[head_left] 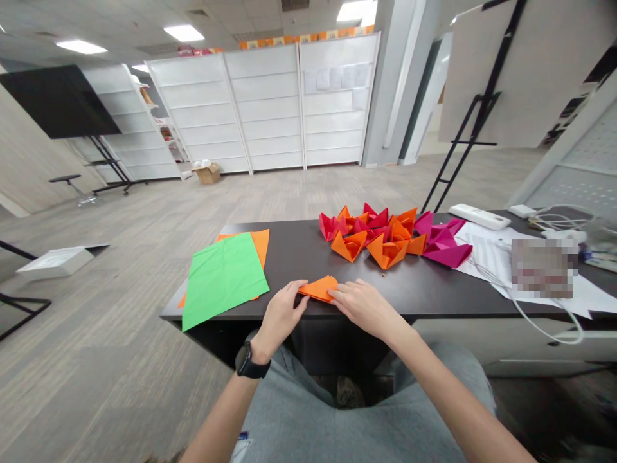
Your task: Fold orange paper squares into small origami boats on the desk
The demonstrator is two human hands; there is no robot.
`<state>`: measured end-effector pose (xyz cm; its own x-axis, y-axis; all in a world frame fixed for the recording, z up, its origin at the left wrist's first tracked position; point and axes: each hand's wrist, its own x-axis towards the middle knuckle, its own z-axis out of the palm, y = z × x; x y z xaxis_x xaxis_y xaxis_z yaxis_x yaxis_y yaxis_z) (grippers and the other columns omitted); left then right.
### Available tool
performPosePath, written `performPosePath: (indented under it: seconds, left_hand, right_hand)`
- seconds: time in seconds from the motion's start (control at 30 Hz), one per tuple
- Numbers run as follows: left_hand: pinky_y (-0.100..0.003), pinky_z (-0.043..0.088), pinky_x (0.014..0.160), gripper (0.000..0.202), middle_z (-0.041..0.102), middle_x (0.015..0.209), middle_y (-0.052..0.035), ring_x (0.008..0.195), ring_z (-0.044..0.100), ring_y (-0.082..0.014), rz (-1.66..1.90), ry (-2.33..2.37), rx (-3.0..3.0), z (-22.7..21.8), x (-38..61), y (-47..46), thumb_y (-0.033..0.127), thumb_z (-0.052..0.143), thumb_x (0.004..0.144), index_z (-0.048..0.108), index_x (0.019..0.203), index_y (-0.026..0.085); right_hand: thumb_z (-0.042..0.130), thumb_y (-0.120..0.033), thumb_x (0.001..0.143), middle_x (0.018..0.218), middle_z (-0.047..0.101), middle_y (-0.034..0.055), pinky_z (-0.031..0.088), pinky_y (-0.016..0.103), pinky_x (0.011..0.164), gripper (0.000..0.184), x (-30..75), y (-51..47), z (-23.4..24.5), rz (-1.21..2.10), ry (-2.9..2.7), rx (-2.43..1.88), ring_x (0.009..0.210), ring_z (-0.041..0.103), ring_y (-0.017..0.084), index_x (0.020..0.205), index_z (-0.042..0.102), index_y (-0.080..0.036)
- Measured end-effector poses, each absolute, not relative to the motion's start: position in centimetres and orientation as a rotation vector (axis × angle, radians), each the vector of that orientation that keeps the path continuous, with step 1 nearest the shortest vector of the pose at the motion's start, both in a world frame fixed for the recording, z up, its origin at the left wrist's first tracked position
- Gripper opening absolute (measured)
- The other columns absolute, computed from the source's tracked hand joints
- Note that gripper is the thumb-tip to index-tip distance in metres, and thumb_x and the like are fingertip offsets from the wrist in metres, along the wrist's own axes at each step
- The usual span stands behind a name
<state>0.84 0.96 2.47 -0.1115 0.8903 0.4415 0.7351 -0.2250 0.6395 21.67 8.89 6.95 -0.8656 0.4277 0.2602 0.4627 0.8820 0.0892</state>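
A folded piece of orange paper (318, 289) lies at the front edge of the dark desk (294, 257), between my two hands. My left hand (284, 312) pinches its left corner between thumb and fingers. At the other end, my right hand (359, 305) grips the right side, its fingers closed over the paper. Beyond my hands stands a group of folded paper boats in orange (349, 245), red (332, 226) and magenta (446, 251). To the left of my left hand, a green paper sheet (224, 276) rests on orange sheets (261, 244).
On the right are white papers (482, 254), a white cable (518, 308), a white power strip (479, 217) and a blurred-out item (542, 267). The green sheet overhangs the desk's front left edge. A black easel stand (463, 141) rises behind the desk.
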Motion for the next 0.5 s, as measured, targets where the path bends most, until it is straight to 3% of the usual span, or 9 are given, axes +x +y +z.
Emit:
performPosePath:
  seconds: [0.13,0.2,0.33,0.5]
  left_hand:
    - [-0.027,0.059,0.066,0.054,0.064,0.118,-0.0107,0.087,0.071,-0.0178,1.594,1.742,1.347,3.4,2.9,1.5,0.035,0.071,0.082,0.048,0.129,0.020]
    - [-0.025,0.057,0.061,0.050,0.067,0.103,-0.0073,0.072,0.070,-0.0148,1.543,1.713,1.262,4.2,4.2,1.6,0.040,0.074,0.078,0.053,0.117,0.018]
    - [-0.024,0.055,0.063,0.023,0.065,0.091,-0.0032,0.066,0.068,-0.0118,1.491,1.794,1.332,5.7,6.1,2.0,0.026,0.071,0.078,0.058,0.095,0.018]
    - [-0.028,0.058,0.073,0.021,0.065,0.105,-0.0083,0.082,0.071,-0.0165,1.548,1.795,1.430,5.8,6.7,2.6,0.024,0.069,0.080,0.059,0.098,0.018]
  right_hand:
    - [0.046,-0.015,0.096,0.082,0.073,0.0065,0.044,0.030,0.067,0.022,21.4,8.9,5.9,-0.122,-2.537,-0.881,0.073,0.068,0.020,0.092,0.067,-0.018]
    - [0.044,-0.018,0.096,0.081,0.073,0.0060,0.045,0.029,0.065,0.023,21.2,8.5,4.9,0.019,-2.345,-0.979,0.072,0.069,0.020,0.095,0.067,-0.019]
    - [0.049,-0.025,0.093,0.077,0.074,0.0040,0.049,0.029,0.064,0.019,20.3,7.3,3.9,0.315,-2.103,-1.024,0.066,0.070,0.020,0.094,0.067,-0.021]
    - [0.052,-0.033,0.092,0.075,0.074,0.0033,0.052,0.030,0.063,0.019,19.7,6.6,4.4,0.542,-1.920,-1.057,0.064,0.070,0.020,0.089,0.067,-0.022]
